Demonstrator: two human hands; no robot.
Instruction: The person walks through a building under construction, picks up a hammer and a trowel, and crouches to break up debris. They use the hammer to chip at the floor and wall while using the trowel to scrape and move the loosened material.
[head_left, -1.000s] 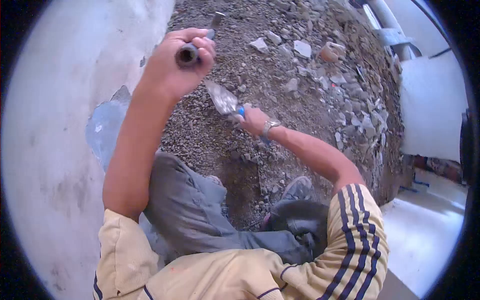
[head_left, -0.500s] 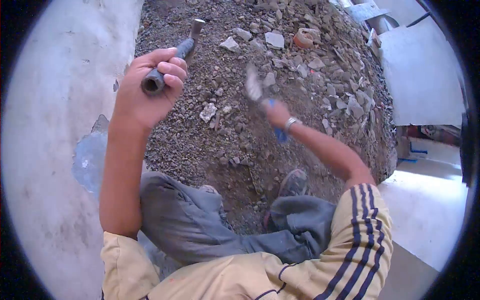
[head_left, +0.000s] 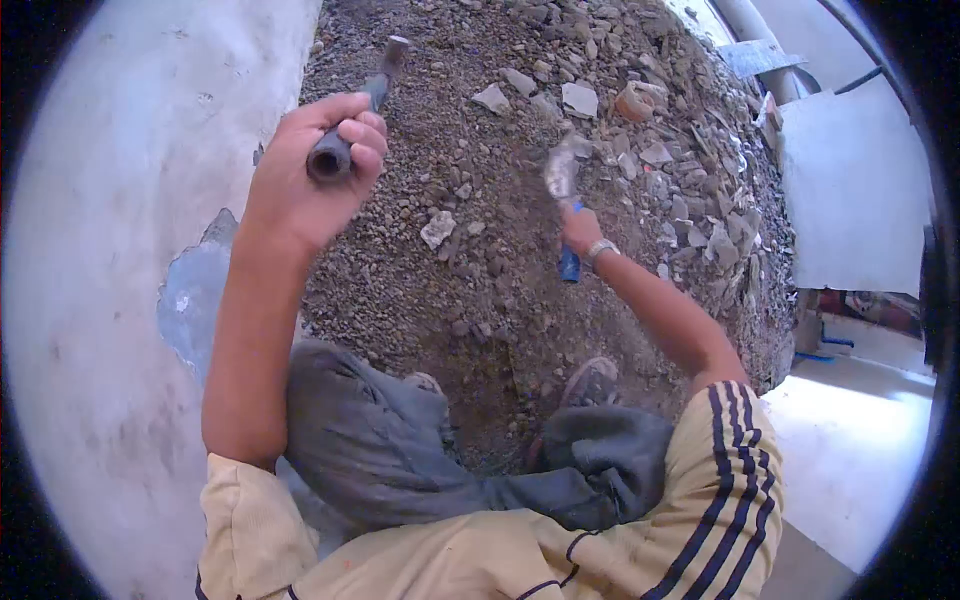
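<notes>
A: What is the left hand [head_left: 300, 190] doing?

B: Its grip is closed round the handle of a hammer [head_left: 350, 125]. The hollow butt of the handle faces the camera, and the head points away, over the rubble [head_left: 500, 260], near the wall [head_left: 120, 250].

A: And the right hand [head_left: 582, 232]?

B: Its grip is wrapped round the blue handle of a trowel [head_left: 563, 190]. The grey blade stands up from the fist and looks blurred. The blue end pokes out below the hand. A watch [head_left: 601, 249] sits on that wrist.

A: Where are the tools relative to each other?

B: Well apart, hammer to the left, trowel to the right, both above the rubble. I cannot tell whether either touches it.

A: What lies around them?

B: A pale stone [head_left: 437, 229] lies between the two hands. Flat chips and a clay-coloured piece [head_left: 634, 103] lie farther up the heap. The wall has a patch where the plaster is gone [head_left: 190, 300]. A shoe [head_left: 592, 383] rests on the rubble below the right arm.
</notes>
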